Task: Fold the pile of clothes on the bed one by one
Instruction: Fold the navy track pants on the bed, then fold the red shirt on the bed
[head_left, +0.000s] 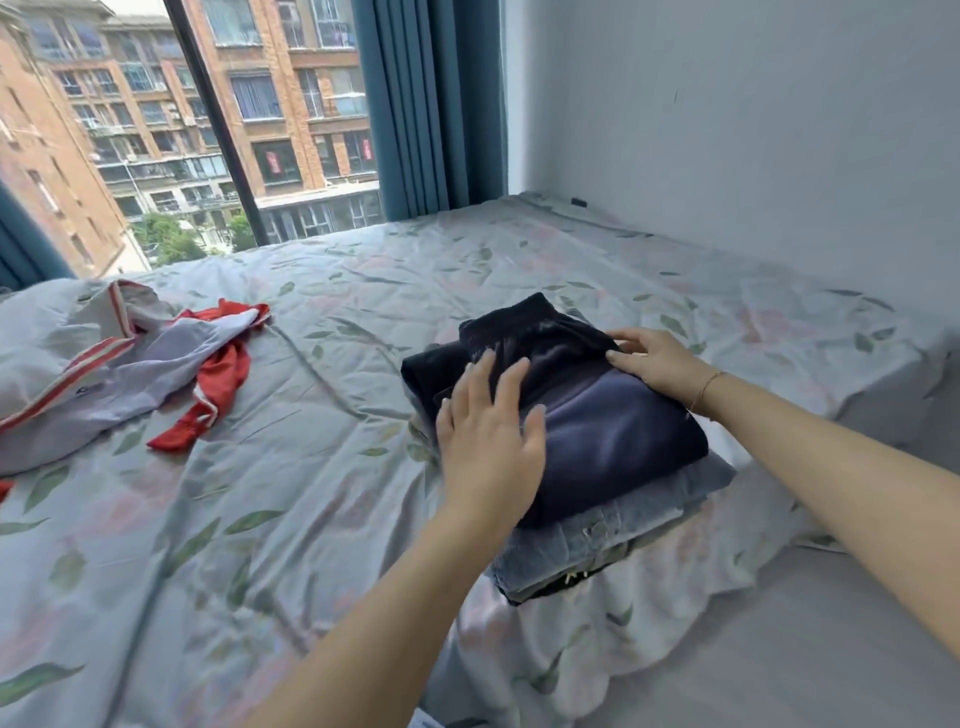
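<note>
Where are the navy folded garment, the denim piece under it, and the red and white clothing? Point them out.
navy folded garment (613, 415): head view, top face.
denim piece (597, 535): head view, near edge.
red and white clothing (156, 364): head view, white middle.

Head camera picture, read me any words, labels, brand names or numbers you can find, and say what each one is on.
No text here can be read.
Red banners in the windows of the building outside: too small and blurred to read.
Small dark mark on the white and red garment: too blurred to tell whether it is a logo.
Folded dark navy garment and denim under it: no label shows.
</note>
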